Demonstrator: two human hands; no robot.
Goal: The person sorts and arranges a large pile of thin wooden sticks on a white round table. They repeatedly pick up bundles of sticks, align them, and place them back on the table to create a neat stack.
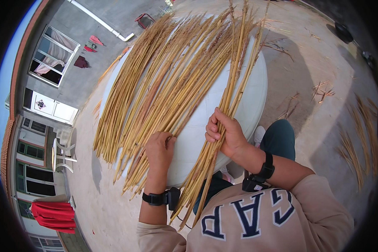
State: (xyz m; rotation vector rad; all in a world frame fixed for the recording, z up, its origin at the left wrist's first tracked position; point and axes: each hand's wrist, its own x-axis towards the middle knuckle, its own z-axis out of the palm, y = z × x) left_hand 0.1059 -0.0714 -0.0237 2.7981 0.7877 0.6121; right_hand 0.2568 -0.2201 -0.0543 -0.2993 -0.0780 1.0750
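Note:
My right hand [226, 133] is wrapped round a small bundle of dry yellow stalks [235, 94], whose lower ends hang past the table's near edge and whose brushy tops point away from me. My left hand [160, 147] rests on the stalks [172, 105] spread over the white round table [250, 80]. Its fingers curl down at the edge of that spread, with the fingertips partly hidden, so I cannot tell whether it grips any. Another thick group of stalks [126, 92] lies on the table's left side, feathery heads toward the far edge.
Loose stalks [357, 143] lie on the concrete floor at the right, with broken bits [322, 91] nearby. A white plastic chair [63, 154] stands at the left, near a hanging red garment [53, 216]. My knee [278, 138] is beside the table.

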